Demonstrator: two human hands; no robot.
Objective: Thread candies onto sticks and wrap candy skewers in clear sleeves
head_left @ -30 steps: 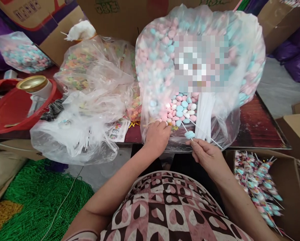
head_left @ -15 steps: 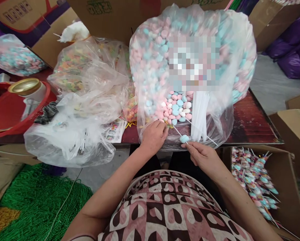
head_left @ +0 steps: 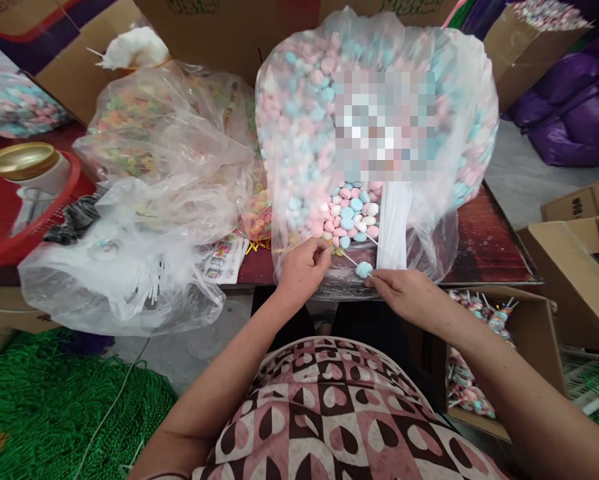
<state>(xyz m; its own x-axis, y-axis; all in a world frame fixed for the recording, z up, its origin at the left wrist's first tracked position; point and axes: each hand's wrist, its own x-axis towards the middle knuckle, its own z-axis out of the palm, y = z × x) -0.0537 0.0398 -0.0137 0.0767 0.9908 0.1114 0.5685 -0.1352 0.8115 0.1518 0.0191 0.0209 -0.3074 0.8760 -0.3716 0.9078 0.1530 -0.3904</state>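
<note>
- Dark red wooden table [head_left: 489, 250]: flat and hard, under the bags.
- Big clear plastic bag stuffed with pink, blue and white round candies [head_left: 299, 133]: lying on the table, mouth open toward the body. Probably heavy and floppy, with slippery skin.
- Brown cardboard box of wrapped lollipops [head_left: 532, 333]: down on the right, below the table edge.
- Bundle of thin white plastic sticks [head_left: 393, 227]: inside the bag mouth, just beside the loose candies. Light and bendy by the look.
- Right hand [head_left: 402, 293]: at the near table edge, thumb and finger squeezed tight on the thin white stick, right next to the candy.
- Left hand [head_left: 299, 270]: at the bag mouth, fingertips pinched together. Anything inside the pinch hidden from view.
- Thin white stick [head_left: 348, 258]: in front of the bag mouth, pointing from the right hand toward the left fingertips. Very light, easy to bend or snap. Best held close to the candy with a gentle pinch.
- Small pale blue round candy [head_left: 363, 269]: stuck on the stick, between the two hands, touching the right fingertips. Hard, smooth and tiny, likely to crack or slide off under a strong squeeze. Safer to hold the stick, not the candy.
</note>
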